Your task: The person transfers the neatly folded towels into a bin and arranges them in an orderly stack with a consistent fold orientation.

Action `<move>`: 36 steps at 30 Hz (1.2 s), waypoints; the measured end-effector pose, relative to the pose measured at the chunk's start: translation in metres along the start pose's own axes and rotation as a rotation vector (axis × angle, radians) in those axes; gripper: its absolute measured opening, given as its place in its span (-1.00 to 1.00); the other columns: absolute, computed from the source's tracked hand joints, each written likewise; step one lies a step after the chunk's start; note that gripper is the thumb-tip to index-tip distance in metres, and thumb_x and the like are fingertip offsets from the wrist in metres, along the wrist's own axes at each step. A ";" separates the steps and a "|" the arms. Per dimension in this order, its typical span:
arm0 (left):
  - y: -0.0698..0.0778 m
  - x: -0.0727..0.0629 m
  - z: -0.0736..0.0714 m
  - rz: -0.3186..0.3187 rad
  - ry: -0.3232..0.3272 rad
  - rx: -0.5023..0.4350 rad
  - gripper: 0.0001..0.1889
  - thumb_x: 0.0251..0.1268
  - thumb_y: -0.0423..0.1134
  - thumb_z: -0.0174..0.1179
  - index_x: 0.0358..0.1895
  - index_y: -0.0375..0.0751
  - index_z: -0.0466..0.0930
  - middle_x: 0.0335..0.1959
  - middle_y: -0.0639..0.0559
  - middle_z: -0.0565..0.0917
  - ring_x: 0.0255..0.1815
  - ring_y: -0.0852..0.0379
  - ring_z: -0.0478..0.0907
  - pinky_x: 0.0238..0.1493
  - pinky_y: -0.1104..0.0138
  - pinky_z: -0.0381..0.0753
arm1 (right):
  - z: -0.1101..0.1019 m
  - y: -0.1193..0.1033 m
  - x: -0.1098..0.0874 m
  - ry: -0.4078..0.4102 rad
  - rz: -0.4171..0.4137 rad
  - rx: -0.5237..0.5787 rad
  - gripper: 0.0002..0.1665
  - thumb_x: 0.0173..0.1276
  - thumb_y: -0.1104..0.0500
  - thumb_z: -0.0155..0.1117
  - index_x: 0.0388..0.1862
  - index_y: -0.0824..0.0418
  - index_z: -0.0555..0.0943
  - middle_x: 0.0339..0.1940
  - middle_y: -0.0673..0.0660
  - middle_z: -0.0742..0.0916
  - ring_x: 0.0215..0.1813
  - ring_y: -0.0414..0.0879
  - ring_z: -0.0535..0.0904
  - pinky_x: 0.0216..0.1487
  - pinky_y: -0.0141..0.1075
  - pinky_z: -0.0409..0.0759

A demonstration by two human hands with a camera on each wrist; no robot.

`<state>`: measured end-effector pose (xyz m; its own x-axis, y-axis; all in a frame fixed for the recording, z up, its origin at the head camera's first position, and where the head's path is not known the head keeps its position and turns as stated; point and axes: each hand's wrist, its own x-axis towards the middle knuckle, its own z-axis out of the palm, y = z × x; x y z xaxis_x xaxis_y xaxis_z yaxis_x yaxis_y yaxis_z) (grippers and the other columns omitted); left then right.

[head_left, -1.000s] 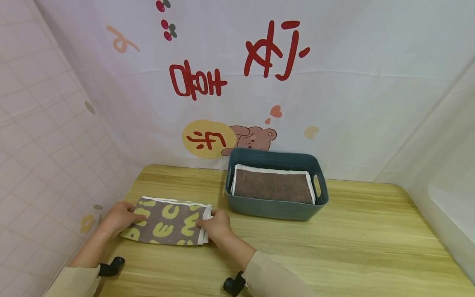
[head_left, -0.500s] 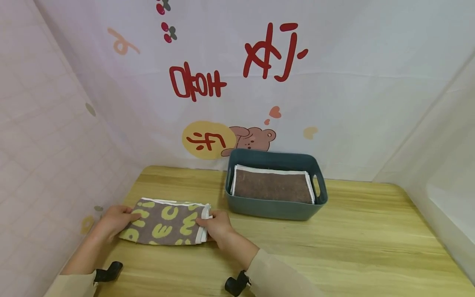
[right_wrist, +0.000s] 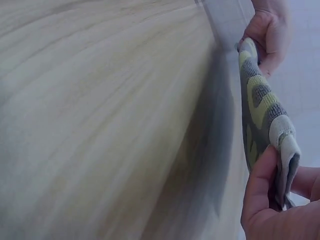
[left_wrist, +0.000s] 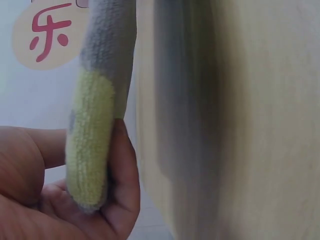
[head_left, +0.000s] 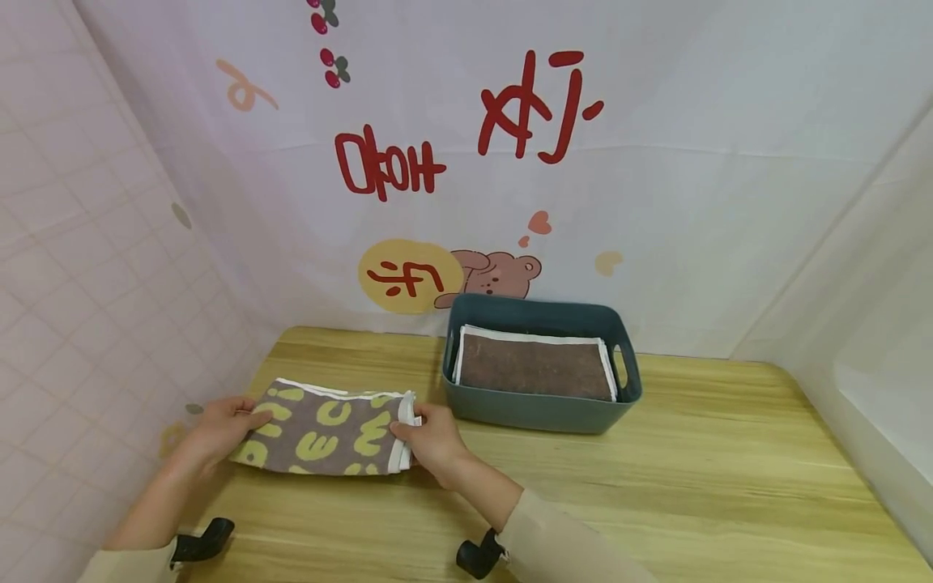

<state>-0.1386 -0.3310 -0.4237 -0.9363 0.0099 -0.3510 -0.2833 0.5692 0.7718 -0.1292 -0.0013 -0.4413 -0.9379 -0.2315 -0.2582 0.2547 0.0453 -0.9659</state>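
Observation:
A folded towel, brown-grey with yellow letters and white edging, is held off the table between both hands. My left hand pinches its left end, thumb on top and fingers beneath. At the right end, my right hand grips the white hemmed edge. In the left wrist view the towel's rounded fold lies between thumb and fingers, above a shadow on the table. The right wrist view has the layered white hem between my right thumb and fingers.
A dark teal basket stands near the back of the wooden table. Inside it lies a folded brown towel with white edging. A white printed backdrop rises behind, and a gridded sheet flanks the left side.
Both hands have raised the lettered towel a little from the table, and its near edge now sits higher in the head view. The basket has stayed in place.

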 end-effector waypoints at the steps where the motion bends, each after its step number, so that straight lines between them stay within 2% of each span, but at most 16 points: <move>1: 0.003 -0.001 -0.002 -0.010 -0.010 -0.008 -0.32 0.71 -0.06 -0.01 0.42 -0.73 0.16 0.45 -0.67 0.18 0.49 -0.61 0.06 0.41 -0.35 0.18 | -0.001 -0.001 -0.001 -0.008 -0.007 -0.006 -0.74 0.52 0.28 0.34 0.07 0.44 0.62 -0.24 0.18 0.77 -0.27 -0.02 0.78 -0.36 -0.17 0.76; 4: 0.010 -0.003 -0.006 -0.034 -0.019 -0.022 -0.22 0.71 -0.01 -0.02 0.50 -0.73 0.02 0.52 -0.66 0.05 0.55 -0.63 -0.09 0.46 -0.39 0.06 | -0.002 -0.006 -0.004 -0.022 -0.016 -0.006 -0.71 0.52 0.29 0.34 0.09 0.45 0.61 -0.23 0.18 0.77 -0.25 -0.01 0.78 -0.33 -0.15 0.77; 9: 0.019 -0.004 -0.009 -0.039 0.017 -0.054 -0.34 0.68 0.00 0.01 0.37 -0.63 0.21 0.41 -0.53 0.21 0.47 -0.48 0.09 0.40 -0.28 0.17 | -0.005 -0.019 -0.010 -0.026 -0.018 0.028 -0.67 0.50 0.31 0.35 0.14 0.46 0.59 -0.18 0.21 0.76 -0.17 0.06 0.79 -0.24 -0.06 0.78; 13: 0.028 -0.006 -0.009 -0.025 0.052 -0.088 -0.55 0.65 -0.01 0.04 0.13 -0.43 0.40 0.09 -0.23 0.43 0.18 -0.20 0.32 0.14 0.00 0.36 | -0.012 -0.028 -0.011 -0.032 -0.040 -0.013 -0.64 0.50 0.28 0.37 0.17 0.46 0.60 -0.22 0.22 0.74 -0.22 0.02 0.78 -0.27 -0.11 0.78; 17: 0.038 -0.009 -0.009 -0.007 0.077 -0.112 -0.70 0.62 -0.04 0.07 -0.05 -0.26 0.52 -0.12 0.04 0.50 -0.06 0.05 0.42 -0.09 0.21 0.43 | -0.020 -0.038 -0.011 -0.036 -0.072 -0.081 -0.65 0.49 0.24 0.38 0.13 0.44 0.63 -0.27 0.20 0.73 -0.31 -0.03 0.75 -0.34 -0.20 0.75; 22: 0.050 -0.010 -0.008 0.016 0.094 -0.139 -0.72 0.61 -0.07 0.07 -0.07 -0.23 0.58 -0.03 0.00 0.49 -0.01 0.03 0.39 -0.04 0.19 0.41 | -0.030 -0.051 -0.014 -0.039 -0.096 -0.140 -0.58 0.51 0.20 0.38 0.20 0.45 0.59 -0.24 0.20 0.71 -0.30 -0.06 0.72 -0.31 -0.22 0.74; 25: 0.058 -0.010 -0.006 0.035 0.114 -0.139 -0.74 0.58 -0.07 0.09 -0.11 -0.21 0.61 -0.02 0.00 0.50 -0.04 0.05 0.43 -0.08 0.21 0.47 | -0.037 -0.059 -0.016 -0.038 -0.099 -0.159 -0.53 0.53 0.17 0.37 0.26 0.45 0.56 -0.19 0.21 0.70 -0.25 -0.05 0.73 -0.26 -0.20 0.76; 30: 0.071 -0.009 -0.002 0.110 0.113 -0.199 -0.78 0.56 -0.13 0.14 -0.14 -0.23 0.63 -0.18 0.07 0.58 -0.24 0.15 0.55 -0.25 0.28 0.63 | -0.052 -0.070 -0.018 -0.011 -0.095 -0.160 -0.49 0.54 0.15 0.35 0.30 0.43 0.53 -0.10 0.24 0.69 -0.19 -0.04 0.72 -0.21 -0.17 0.77; 36: 0.085 -0.005 0.004 0.167 0.070 -0.303 -0.85 0.53 -0.20 0.17 -0.26 -0.14 0.58 -0.29 0.12 0.50 -0.36 0.17 0.46 -0.34 0.31 0.56 | -0.069 -0.079 -0.020 0.048 -0.133 -0.204 -0.55 0.56 0.16 0.33 0.28 0.39 0.56 -0.09 0.25 0.69 -0.19 -0.03 0.70 -0.21 -0.19 0.76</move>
<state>-0.1573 -0.2789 -0.3583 -0.9839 0.0202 -0.1777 -0.1640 0.2944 0.9415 -0.1470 0.0672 -0.3605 -0.9714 -0.2020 -0.1247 0.0805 0.2141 -0.9735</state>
